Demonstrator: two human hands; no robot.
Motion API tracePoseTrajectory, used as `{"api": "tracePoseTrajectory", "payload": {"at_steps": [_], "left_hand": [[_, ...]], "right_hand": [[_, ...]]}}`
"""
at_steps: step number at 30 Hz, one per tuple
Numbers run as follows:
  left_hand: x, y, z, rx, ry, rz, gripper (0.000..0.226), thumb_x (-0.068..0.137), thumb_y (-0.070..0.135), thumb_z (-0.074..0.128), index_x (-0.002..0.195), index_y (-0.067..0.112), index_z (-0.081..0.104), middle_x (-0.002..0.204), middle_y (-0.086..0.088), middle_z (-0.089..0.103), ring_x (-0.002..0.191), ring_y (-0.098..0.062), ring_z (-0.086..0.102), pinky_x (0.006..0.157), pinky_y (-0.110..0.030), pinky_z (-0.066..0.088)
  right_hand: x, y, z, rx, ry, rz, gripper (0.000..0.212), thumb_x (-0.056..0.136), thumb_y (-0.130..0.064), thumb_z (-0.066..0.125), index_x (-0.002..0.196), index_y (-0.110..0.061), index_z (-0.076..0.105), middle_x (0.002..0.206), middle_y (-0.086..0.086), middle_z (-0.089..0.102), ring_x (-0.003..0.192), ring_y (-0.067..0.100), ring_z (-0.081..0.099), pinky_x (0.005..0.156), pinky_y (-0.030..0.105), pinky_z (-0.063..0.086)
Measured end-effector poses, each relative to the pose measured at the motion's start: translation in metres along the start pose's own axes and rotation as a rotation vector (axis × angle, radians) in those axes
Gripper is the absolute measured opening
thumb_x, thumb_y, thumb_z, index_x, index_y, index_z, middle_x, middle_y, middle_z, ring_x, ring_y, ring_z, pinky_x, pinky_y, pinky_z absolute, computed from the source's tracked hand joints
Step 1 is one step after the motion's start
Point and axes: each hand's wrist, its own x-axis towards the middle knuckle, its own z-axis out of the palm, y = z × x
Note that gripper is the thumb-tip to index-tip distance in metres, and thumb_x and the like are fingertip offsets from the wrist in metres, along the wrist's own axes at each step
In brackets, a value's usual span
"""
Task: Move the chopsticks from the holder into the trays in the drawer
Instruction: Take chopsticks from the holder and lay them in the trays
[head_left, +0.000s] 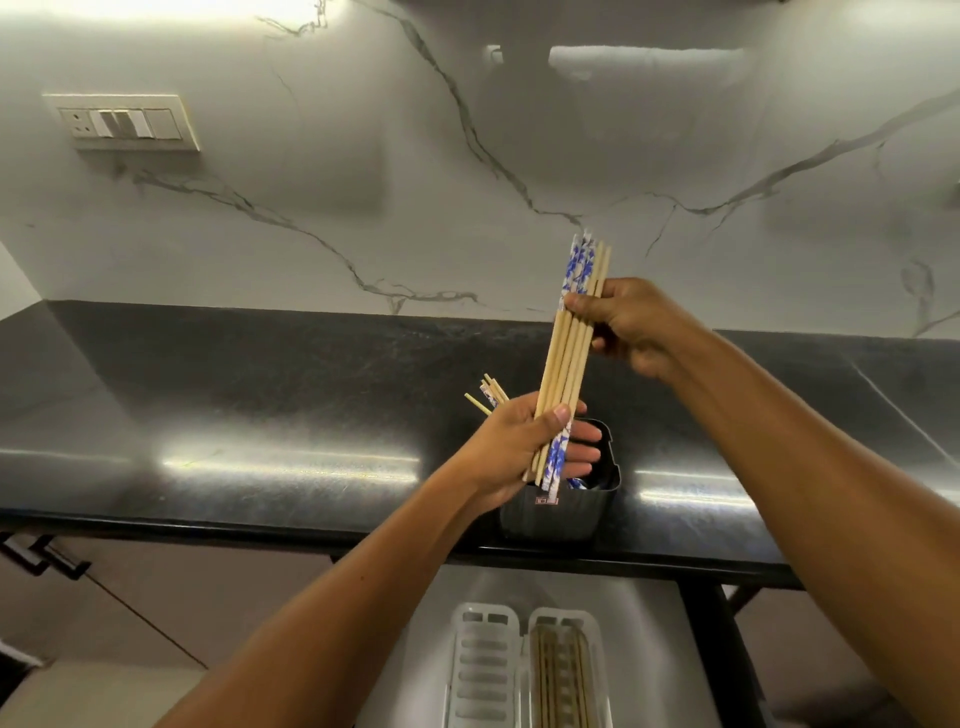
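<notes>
Item one, nearest us: the open drawer (644, 623) below the bench edge. In it we log two pale slotted trays side by side, their long axes running away from us. The left tray (485, 670) looks empty; the right tray (563, 670) already carries several chopsticks laid lengthwise.

Item two: the left hand (519, 447), over the near edge of the bench (260, 415). Its thumb is pressed across the lower part of the bundle of chopsticks (566, 364), fingers curled beneath it. A few more stick ends (488, 395) fan out past the far side of this hand; we cannot tell whether it holds them or they lean in the holder.

Item three: the dark holder (561, 514), standing on the bench directly under the left hand, at the near edge above the drawer. Something blue-and-white remains inside; how much, we cannot tell.

Item four: the bundle itself, lifted clear of the holder. Plain wooden sticks with some in blue-patterned paper sleeves; long axis near upright, tilted slightly right at the top.

Item five, farthest: the right hand (628, 327), closed around the bundle's upper part, fingertips wrapped over the sticks.

Relation of note: the trays lie below and toward us from both hands, and run lengthwise near to far, while the bundle stands upright. We judge that the bundle must be tipped flat, ends pointing away, before it goes down. The left hand is nearer the drawer.
</notes>
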Motion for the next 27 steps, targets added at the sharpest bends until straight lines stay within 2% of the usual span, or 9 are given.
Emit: {"api": "tracePoseTrajectory", "payload": {"at_steps": [3,6,9,11,13,15,17,22,27], "left_hand": [[-0.005,-0.017,0.003,-0.071,0.001,-0.033,0.022,0.099,0.020,0.045,0.112,0.006,0.056,0.085,-0.008,0.067,0.071,-0.016,0.067,0.070,-0.029,0.060],[-0.010,-0.029,0.000,-0.089,0.025,-0.038,0.024,0.100,0.021,0.044,0.114,0.006,0.055,0.079,-0.005,0.064,0.067,-0.013,0.062,0.066,-0.026,0.056],[-0.016,-0.037,-0.007,-0.004,0.080,-0.031,0.025,0.100,0.023,0.045,0.114,0.007,0.057,0.080,-0.005,0.064,0.068,-0.012,0.062,0.068,-0.027,0.054],[-0.019,-0.039,-0.010,0.080,0.105,-0.023,0.024,0.100,0.024,0.045,0.112,0.009,0.058,0.081,-0.005,0.065,0.069,-0.012,0.063,0.071,-0.029,0.054],[-0.022,-0.039,-0.012,0.150,0.113,-0.017,0.022,0.100,0.023,0.045,0.111,0.010,0.059,0.082,-0.005,0.066,0.070,-0.013,0.064,0.071,-0.030,0.055],[-0.024,-0.038,-0.012,0.203,0.103,-0.008,0.022,0.100,0.022,0.045,0.111,0.009,0.059,0.081,-0.005,0.067,0.070,-0.013,0.065,0.070,-0.028,0.055],[-0.025,-0.036,-0.012,0.248,0.103,-0.003,0.022,0.100,0.021,0.045,0.110,0.009,0.059,0.080,-0.004,0.068,0.070,-0.012,0.065,0.069,-0.027,0.055],[-0.029,-0.034,-0.014,0.332,0.123,0.012,0.018,0.100,0.020,0.045,0.106,0.013,0.060,0.079,-0.003,0.069,0.070,-0.012,0.066,0.067,-0.023,0.055],[-0.031,-0.035,-0.024,0.245,0.241,0.002,0.017,0.101,0.017,0.043,0.105,0.013,0.060,0.079,-0.004,0.067,0.066,-0.011,0.065,0.064,-0.024,0.055]], "right_hand": [[-0.003,0.011,0.008,0.015,-0.048,0.020,0.012,0.091,-0.018,0.060,0.097,-0.008,0.065,0.090,0.011,0.071,0.081,0.021,0.067,0.053,0.021,0.048],[-0.008,0.014,0.010,-0.014,-0.108,0.019,0.014,0.090,-0.018,0.061,0.100,-0.008,0.063,0.087,0.008,0.070,0.083,0.021,0.066,0.061,0.024,0.051],[-0.009,0.009,0.005,-0.065,-0.066,-0.085,0.043,0.088,-0.017,0.064,0.128,-0.012,0.049,0.097,0.007,0.065,0.090,0.021,0.063,0.069,0.027,0.050],[-0.007,-0.001,0.001,-0.371,0.068,-0.349,0.059,0.089,-0.018,0.063,0.141,-0.021,0.037,0.115,0.003,0.056,0.101,0.018,0.056,0.078,0.027,0.049],[-0.006,-0.015,-0.001,-0.874,0.141,-0.651,0.054,0.091,-0.022,0.059,0.142,-0.027,0.039,0.137,0.003,0.046,0.123,0.022,0.045,0.099,0.038,0.043],[-0.008,-0.029,0.002,-1.341,0.031,-0.772,0.046,0.092,-0.027,0.056,0.136,-0.033,0.047,0.151,0.005,0.036,0.139,0.027,0.029,0.112,0.049,0.028],[-0.011,-0.036,0.009,-1.637,-0.126,-0.735,0.040,0.091,-0.028,0.057,0.130,-0.035,0.053,0.155,0.003,0.030,0.145,0.028,0.018,0.117,0.056,0.012],[-0.017,-0.042,0.016,-1.819,-0.229,-0.716,0.024,0.087,-0.027,0.063,0.111,-0.030,0.065,0.118,-0.005,0.065,0.125,0.019,0.047,0.116,0.057,0.007],[-0.009,-0.051,-0.007,-1.647,0.162,-0.985,0.020,0.086,-0.025,0.065,0.105,-0.019,0.069,0.099,0.005,0.067,0.098,0.025,0.060,0.103,0.048,0.036]]}}
